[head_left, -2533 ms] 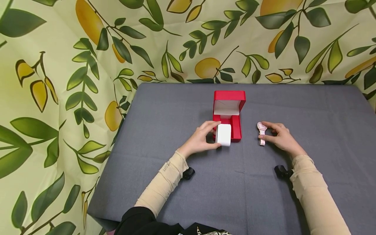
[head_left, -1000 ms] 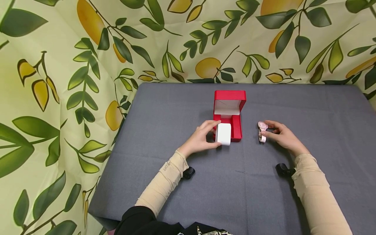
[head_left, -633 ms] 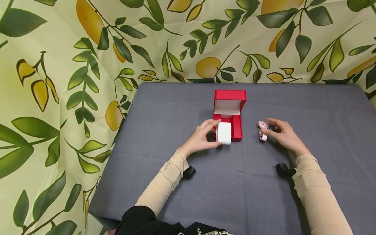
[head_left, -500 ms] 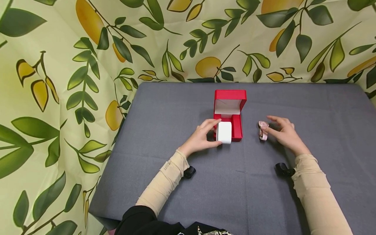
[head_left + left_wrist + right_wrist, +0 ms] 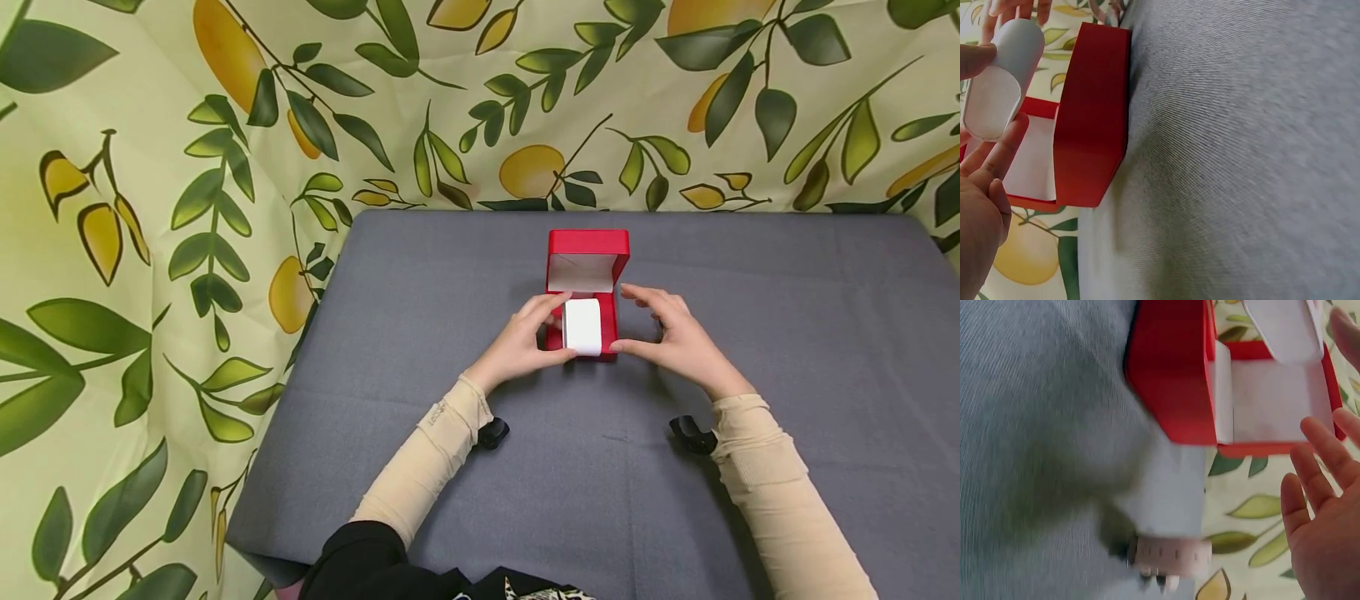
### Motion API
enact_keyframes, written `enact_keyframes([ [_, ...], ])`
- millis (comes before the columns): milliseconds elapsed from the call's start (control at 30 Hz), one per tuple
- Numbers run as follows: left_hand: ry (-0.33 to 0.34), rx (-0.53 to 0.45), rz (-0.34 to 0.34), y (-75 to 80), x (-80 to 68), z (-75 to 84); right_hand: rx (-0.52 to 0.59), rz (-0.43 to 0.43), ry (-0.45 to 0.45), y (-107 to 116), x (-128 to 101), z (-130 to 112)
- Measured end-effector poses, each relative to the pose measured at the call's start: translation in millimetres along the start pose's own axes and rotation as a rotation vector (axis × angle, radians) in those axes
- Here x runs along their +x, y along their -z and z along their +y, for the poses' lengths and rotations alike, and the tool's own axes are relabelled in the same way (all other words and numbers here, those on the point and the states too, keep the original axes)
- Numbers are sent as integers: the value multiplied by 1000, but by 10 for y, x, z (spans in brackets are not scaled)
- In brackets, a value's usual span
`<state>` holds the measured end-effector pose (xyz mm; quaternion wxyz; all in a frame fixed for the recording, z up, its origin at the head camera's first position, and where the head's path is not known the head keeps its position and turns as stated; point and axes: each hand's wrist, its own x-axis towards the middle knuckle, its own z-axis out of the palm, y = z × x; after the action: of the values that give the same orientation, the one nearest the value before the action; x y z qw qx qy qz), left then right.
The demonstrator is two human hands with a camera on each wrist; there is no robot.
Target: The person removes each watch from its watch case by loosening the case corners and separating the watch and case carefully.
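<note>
An open red box (image 5: 587,250) with a white lining stands at the middle of the grey table (image 5: 420,275). My left hand (image 5: 522,343) pinches a white cushion (image 5: 582,327) between thumb and fingers and holds it over the box's tray. The left wrist view shows the cushion (image 5: 1000,81) beside the red box (image 5: 1091,119). My right hand (image 5: 670,335) is at the box's right side with its fingers straight, the thumb by the front corner. A pink watch (image 5: 1169,556) lies on the table in the right wrist view. The right hand hides the watch from the head view.
A cloth backdrop (image 5: 150,167) printed with leaves and lemons surrounds the table on the left and behind. Black wrist mounts (image 5: 493,433) sit on both beige sleeves. The table's left edge (image 5: 300,350) lies left of my left arm.
My right hand has let go of the pink watch and moved left to the red box. My left hand has carried the white cushion from the box's front left up over its tray.
</note>
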<state>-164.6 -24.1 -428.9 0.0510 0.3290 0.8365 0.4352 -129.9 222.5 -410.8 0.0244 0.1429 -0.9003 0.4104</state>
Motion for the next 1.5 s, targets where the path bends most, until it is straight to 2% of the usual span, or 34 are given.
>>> enact_keyframes([
  [167,-31,-22,1,-24,73,-16,-13,-62,38,-94,56,-28],
  [533,-49,-9,-7,-4,171,-17,-54,-78,49,-137,137,5],
  [667,-35,37,-26,6,189,-21,-64,-71,50,-153,160,35],
  [900,29,160,-76,36,202,-27,-66,-75,50,-193,189,86],
  [1267,67,245,-88,23,194,-119,-63,-103,8,-271,225,160],
  [1500,86,239,-76,7,207,-150,-62,-121,-47,-296,242,180],
])
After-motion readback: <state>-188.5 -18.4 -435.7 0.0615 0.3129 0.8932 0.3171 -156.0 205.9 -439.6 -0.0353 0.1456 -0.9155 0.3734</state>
